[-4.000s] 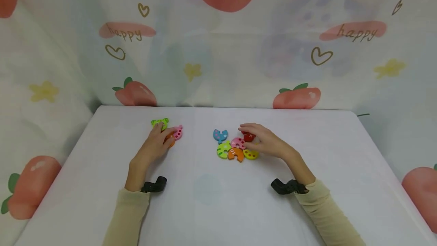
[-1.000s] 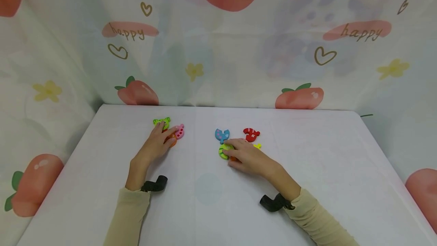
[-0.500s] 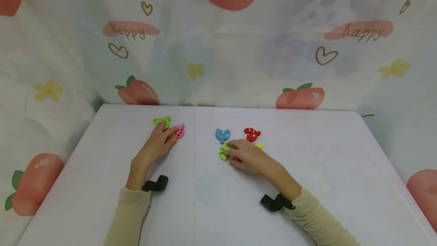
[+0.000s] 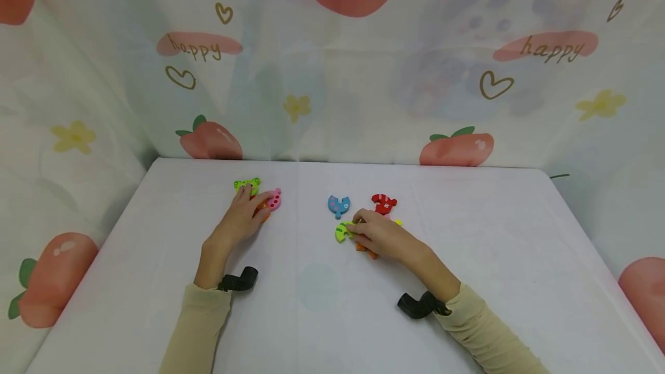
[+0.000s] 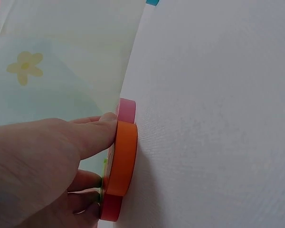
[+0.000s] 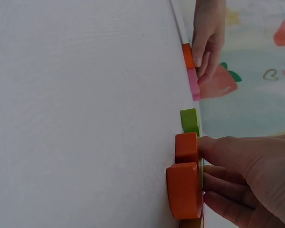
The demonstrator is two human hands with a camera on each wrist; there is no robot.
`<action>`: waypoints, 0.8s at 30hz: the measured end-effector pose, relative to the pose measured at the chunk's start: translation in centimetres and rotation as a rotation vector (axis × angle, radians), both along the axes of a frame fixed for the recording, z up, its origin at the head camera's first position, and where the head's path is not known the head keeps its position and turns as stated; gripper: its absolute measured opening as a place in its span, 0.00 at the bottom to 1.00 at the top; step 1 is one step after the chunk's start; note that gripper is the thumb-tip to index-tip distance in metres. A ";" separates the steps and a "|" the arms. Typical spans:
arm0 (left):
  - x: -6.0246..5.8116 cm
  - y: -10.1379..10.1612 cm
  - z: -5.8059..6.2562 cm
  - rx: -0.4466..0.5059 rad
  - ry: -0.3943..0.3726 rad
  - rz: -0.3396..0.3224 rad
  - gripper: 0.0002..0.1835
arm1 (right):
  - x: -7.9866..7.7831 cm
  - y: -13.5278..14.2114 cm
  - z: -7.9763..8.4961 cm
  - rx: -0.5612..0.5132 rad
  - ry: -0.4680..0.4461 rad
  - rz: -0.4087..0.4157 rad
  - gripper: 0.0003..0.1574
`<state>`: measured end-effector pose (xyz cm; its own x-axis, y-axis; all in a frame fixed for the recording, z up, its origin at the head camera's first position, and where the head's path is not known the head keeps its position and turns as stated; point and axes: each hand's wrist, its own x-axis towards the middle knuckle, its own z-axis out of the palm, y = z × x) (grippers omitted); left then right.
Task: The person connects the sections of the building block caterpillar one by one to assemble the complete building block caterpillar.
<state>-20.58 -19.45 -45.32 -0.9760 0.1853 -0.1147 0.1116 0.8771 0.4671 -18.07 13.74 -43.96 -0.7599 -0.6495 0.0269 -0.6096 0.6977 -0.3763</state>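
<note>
On the left of the table, my left hand rests with its fingers spread over several animal-shaped puzzle pieces. A green piece, a pink dotted piece and an orange piece show round it; a red piece peeks out below. My right hand touches the right group from above, thumb at a notched orange piece and fingertips on a green striped piece. Behind it lie a blue spotted piece and a red striped piece. The hand mostly covers pink and yellow pieces.
A white table lies under both hands. Behind it hangs a printed cloth with peaches, flowers and writing. Each wrist carries a black camera mount, such as the left mount.
My right hand has left the red piece and moved left and nearer, onto the green and orange pieces. The orange piece has shifted nearer and to the right. My left hand stays in place.
</note>
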 end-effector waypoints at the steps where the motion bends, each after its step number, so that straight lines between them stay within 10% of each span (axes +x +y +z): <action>1: 0.0 0.0 0.0 -0.001 -0.001 -0.001 0.26 | 0.0 0.0 0.1 0.007 -0.005 -0.008 0.21; 24: 0.0 -0.3 0.0 0.018 -0.015 -0.003 0.26 | 0.0 -0.1 0.1 0.007 -0.090 -0.023 0.27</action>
